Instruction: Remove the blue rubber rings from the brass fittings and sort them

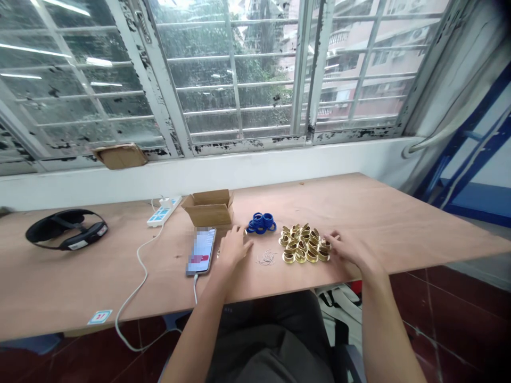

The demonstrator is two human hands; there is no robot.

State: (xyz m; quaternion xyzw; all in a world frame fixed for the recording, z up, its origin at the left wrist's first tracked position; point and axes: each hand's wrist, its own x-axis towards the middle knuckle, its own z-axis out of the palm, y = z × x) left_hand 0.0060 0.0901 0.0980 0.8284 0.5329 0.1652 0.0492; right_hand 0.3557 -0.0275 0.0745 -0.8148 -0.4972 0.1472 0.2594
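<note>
My left hand [234, 246] rests over the table between the phone [202, 250] and the blue rings [261, 222], its fingers apart and nothing seen in its grasp. Several gold metal pieces [302, 246] stand grouped in front of me. At their right edge, my right hand [344, 247] has its fingertips at one of the gold pieces; whether they grip it is too small to tell. Thin pale rings or wires [266, 258] lie in a loose heap between the hands, nearer the front edge than the blue rings.
An open cardboard box [209, 208] stands behind the phone. Left of it are a power strip [164, 211], a white cable [139, 255] and a black headset [67, 229]. The wooden table [399, 223] meets a white wall under barred windows.
</note>
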